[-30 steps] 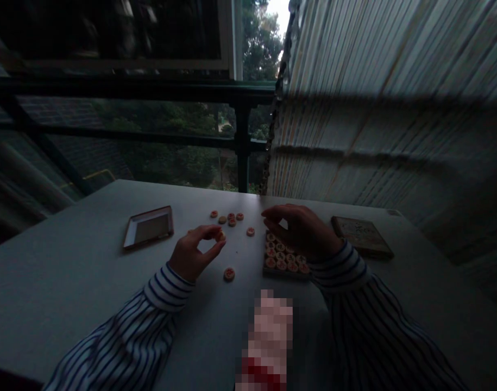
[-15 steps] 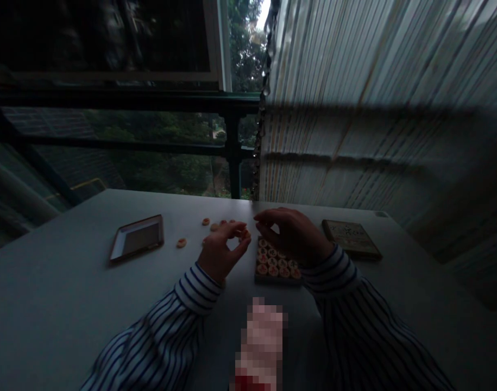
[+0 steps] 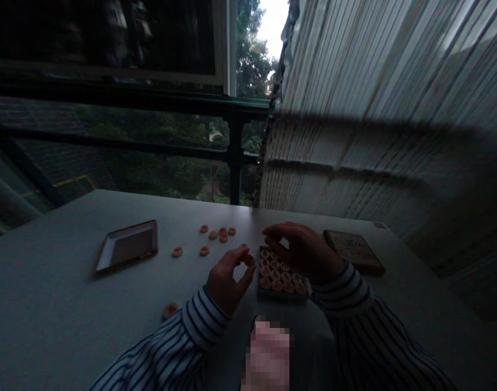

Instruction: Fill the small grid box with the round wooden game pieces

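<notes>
Between thumb and fingers, my left hand (image 3: 227,278) holds a round wooden piece (image 3: 249,260), just left of a box. The box (image 3: 281,295) has rows of round pieces with red or dark marks. Over its back part hovers my right hand (image 3: 301,251), fingers curved and a gap between thumb and forefinger; nothing shows in it. Several loose pieces (image 3: 205,251) lie on the white table beyond my left hand, and one more piece (image 3: 170,310) sits beside my left sleeve.
An open shallow tray or lid (image 3: 134,244) lies on the left of the table (image 3: 61,304). A flat box with writing (image 3: 354,251) is at the right. A blurred pink object (image 3: 268,355) is near the front. Railing and a striped curtain stand behind.
My left hand has moved slightly right and nearer, uncovering loose pieces behind it. The view has shifted a little, and my right hand remains over the box.
</notes>
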A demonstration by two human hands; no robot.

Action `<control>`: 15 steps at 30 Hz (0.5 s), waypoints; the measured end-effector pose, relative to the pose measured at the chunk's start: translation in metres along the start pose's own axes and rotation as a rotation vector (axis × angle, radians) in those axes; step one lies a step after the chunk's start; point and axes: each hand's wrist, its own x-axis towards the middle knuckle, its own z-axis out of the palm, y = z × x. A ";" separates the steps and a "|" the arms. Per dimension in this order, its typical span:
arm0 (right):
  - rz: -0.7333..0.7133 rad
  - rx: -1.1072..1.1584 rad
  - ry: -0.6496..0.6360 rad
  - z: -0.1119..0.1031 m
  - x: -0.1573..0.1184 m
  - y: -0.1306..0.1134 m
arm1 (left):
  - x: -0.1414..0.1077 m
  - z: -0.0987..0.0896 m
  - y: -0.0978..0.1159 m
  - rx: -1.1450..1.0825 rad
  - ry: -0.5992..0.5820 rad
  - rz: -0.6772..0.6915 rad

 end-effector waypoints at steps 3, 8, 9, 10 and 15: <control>0.008 -0.007 -0.047 0.000 -0.004 0.005 | -0.004 0.003 0.003 -0.016 -0.019 -0.004; 0.013 -0.009 -0.129 -0.001 -0.008 0.008 | -0.010 0.008 0.006 -0.048 -0.037 -0.013; 0.012 -0.011 -0.154 -0.001 -0.008 0.008 | -0.010 0.009 0.006 -0.051 -0.034 -0.016; 0.009 -0.016 -0.179 -0.001 -0.008 0.007 | -0.010 0.009 0.006 -0.052 -0.029 -0.018; 0.015 -0.068 -0.249 0.003 -0.010 0.003 | -0.010 0.007 0.006 -0.055 -0.013 -0.019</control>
